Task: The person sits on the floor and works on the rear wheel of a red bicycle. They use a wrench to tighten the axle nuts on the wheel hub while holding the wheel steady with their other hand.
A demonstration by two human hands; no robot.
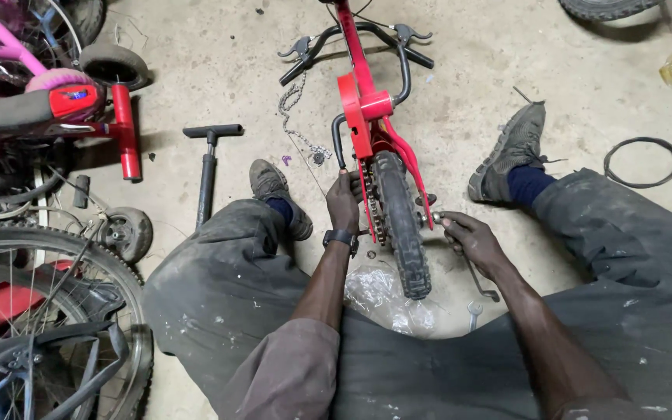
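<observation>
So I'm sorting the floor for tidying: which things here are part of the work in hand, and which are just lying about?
In use:
small red bike
rear wheel, left hand beside it
axle nut at right hand
spanners

Lying about:
hand pump
loose chain
cable coil
big spoked wheel
plastic bag

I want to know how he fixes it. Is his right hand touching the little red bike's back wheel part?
Touching. In the head view, the right hand has its fingertips pinched on the axle nut at the red bike frame, with no gap showing.
</observation>
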